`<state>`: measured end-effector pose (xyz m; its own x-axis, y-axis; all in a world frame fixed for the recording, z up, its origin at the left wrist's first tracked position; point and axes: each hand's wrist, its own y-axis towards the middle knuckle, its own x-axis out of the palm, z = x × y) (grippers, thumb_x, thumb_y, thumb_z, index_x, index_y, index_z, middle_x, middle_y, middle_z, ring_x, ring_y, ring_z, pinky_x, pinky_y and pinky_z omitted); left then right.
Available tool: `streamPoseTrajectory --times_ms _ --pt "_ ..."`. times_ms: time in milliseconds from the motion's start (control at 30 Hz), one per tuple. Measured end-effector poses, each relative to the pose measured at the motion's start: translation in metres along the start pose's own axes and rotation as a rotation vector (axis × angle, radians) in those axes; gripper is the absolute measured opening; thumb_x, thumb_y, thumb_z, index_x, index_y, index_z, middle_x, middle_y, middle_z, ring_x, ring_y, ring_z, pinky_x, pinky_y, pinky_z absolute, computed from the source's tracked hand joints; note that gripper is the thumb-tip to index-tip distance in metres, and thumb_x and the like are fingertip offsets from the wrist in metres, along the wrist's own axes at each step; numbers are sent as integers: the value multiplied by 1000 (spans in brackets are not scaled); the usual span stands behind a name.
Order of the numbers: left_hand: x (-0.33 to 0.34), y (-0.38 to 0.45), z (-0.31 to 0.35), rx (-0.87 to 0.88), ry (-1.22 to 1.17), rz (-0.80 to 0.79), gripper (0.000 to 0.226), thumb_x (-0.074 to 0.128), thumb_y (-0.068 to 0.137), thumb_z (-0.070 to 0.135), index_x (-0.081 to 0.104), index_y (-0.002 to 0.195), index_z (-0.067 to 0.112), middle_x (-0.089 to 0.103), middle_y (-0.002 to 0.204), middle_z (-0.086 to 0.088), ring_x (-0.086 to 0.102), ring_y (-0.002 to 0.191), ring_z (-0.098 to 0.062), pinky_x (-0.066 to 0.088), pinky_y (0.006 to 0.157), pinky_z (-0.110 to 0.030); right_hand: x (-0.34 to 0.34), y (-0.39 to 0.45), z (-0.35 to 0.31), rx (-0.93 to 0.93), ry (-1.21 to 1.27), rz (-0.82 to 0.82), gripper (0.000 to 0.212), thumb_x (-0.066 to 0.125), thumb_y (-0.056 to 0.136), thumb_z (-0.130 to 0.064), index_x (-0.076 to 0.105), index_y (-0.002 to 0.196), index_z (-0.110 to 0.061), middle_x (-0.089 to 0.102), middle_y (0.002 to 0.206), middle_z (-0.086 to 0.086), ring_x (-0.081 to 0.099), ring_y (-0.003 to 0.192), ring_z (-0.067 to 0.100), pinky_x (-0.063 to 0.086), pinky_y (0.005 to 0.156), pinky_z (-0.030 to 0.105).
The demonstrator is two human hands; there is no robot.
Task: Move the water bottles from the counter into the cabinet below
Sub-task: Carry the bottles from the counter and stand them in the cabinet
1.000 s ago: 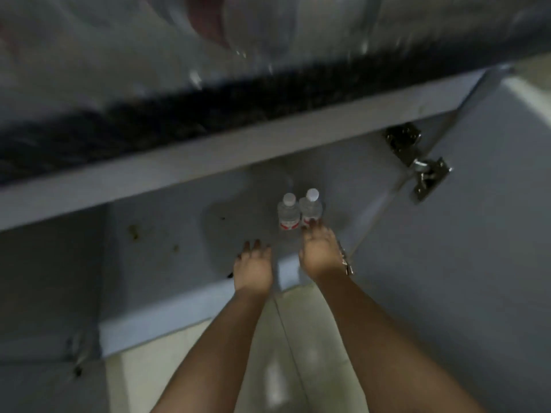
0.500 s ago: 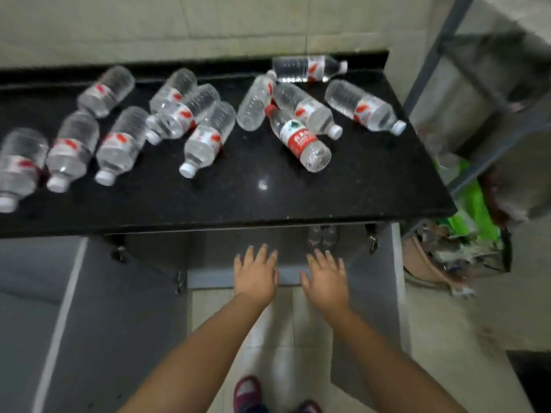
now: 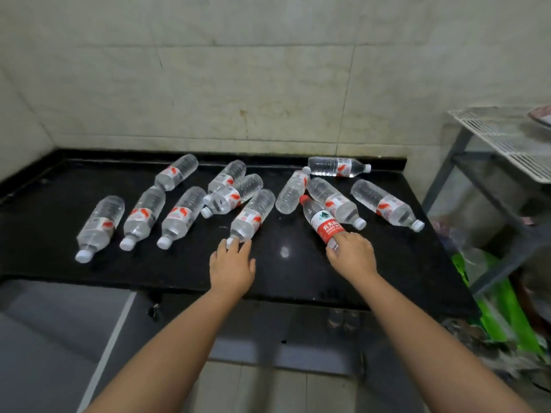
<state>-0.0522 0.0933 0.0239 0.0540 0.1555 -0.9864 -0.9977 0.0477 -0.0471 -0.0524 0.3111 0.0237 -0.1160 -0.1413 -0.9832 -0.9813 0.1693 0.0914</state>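
Twelve bottles crowd my counter [image 3: 283, 275]; left hand [image 3: 232, 268] fingers spread at a white cap; right hand [image 3: 351, 254] seemingly pinching the red-label bottle [image 3: 323, 223]; neighbours could roll off if nudged.

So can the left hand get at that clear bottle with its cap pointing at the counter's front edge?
Probably yes. The left hand is already at the cap end of that clear bottle, fingers touching or nearly so. Nothing lies between them on the counter, and its nearest neighbours lie apart from its cap end.
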Motion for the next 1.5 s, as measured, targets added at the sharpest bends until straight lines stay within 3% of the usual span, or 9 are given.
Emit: streamPoseTrajectory --times_ms 300,400,533,767,900,1000,1233,1400,1500 --pt "32 117 -64 61 -139 -149 62 45 96 35 20 148 13 24 156 -8 21 145 -23 25 118 -33 42 112 -29 159 -55 -257 65 53 90 -43 29 145 -18 28 152 11 33 138 30 31 113 45" --pt "44 146 -70 75 -245 -202 71 52 92 39 20 148 10 26 155 -7 24 144 -21 28 117 -31 52 139 -32 276 0 -299 65 53 89 -43 28 144 -18 39 145 13 45 130 34 40 105 45" --pt "53 162 -66 136 -410 -271 78 62 88 33 17 149 15 21 157 -3 23 145 -18 27 117 -31 56 151 -39 202 -187 -291 45 50 91 -26 41 135 -18 59 123 15 58 112 33 48 91 38" --pt "47 159 -75 155 -535 -327 73 63 89 17 21 149 12 22 156 -8 27 143 -19 25 114 -24 45 126 -56 -47 -377 -354 45 49 93 -34 44 134 -16 50 124 14 55 111 31 46 88 36" --pt "42 153 -90 129 -510 -339 72 65 87 22 26 147 12 31 153 -5 31 142 -19 27 114 -27 42 145 -73 34 -240 -329 50 54 89 -44 52 126 -11 54 122 14 55 114 31 46 93 41" --pt "49 138 -97 21 -455 -284 55 68 81 24 45 129 11 54 132 -7 51 121 -23 43 92 -31 55 173 -81 165 -173 -365 52 58 89 -43 47 127 -8 54 128 15 52 121 33 44 97 42" --pt "56 127 -86 -157 -523 -198 33 62 83 10 49 111 -1 58 110 -18 55 104 -33 33 72 -26 84 210 -85 436 -101 -298 40 52 90 -26 53 127 -12 55 136 13 43 132 32 25 113 46" --pt "29 124 -91 -152 -594 -40 37 64 77 5 54 113 1 54 111 -17 46 88 -20 32 74 -24 52 194 -93 284 16 -258 35 61 83 -23 57 115 -8 65 117 14 60 112 33 43 80 34" --pt "7 114 -96 -54 -580 43 42 66 73 16 59 112 3 57 112 -17 53 101 -26 30 77 -19 9 165 -104 133 34 -272 32 69 78 -22 62 104 -5 66 109 15 62 102 32 40 68 30"
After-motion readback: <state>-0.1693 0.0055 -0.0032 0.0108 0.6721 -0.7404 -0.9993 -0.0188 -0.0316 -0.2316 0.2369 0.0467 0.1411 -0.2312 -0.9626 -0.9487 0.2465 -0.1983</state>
